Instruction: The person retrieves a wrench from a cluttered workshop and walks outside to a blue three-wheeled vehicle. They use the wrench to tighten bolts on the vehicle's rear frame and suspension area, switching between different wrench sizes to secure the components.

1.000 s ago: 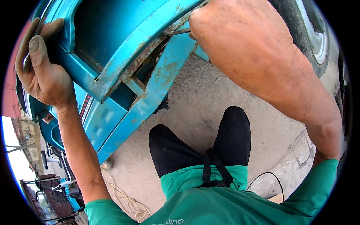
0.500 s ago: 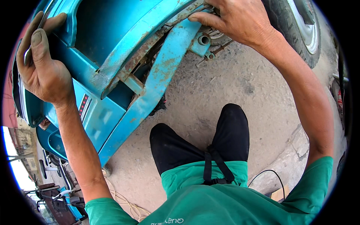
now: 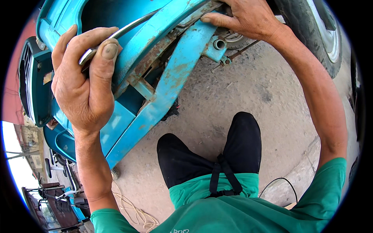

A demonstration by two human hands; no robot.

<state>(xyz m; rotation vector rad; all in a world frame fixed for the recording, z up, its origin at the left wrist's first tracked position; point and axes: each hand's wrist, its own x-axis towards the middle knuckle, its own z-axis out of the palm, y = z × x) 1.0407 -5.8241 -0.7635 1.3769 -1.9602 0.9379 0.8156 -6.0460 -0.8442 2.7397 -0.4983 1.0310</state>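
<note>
My left hand [image 3: 85,77] is closed on a long, flat silver metal bar [image 3: 134,25], which slants up over the curved rim of a turquoise vehicle body [image 3: 151,39]. My right hand [image 3: 250,21] is higher, at the upper end of that rim, its thumb on the turquoise metal and its fingertips hidden; what they hold cannot be made out. Below the rim runs a turquoise frame member [image 3: 175,73] with rust patches. Near my right hand are a short round sleeve [image 3: 219,44] on a bracket and a thin rod with a fitting [image 3: 227,61].
A large tyre [image 3: 311,39] stands at upper right. My knees are on the lower middle, over concrete ground [image 3: 233,93]. A pale rope [image 3: 128,206] and a black cable [image 3: 283,179] lie low in view. More vehicles [image 3: 50,206] are at the lower left.
My left hand has moved right with the bar, which now lies more slanted across the body. My right forearm has drawn back from its nearer position, uncovering the sleeve and rod.
</note>
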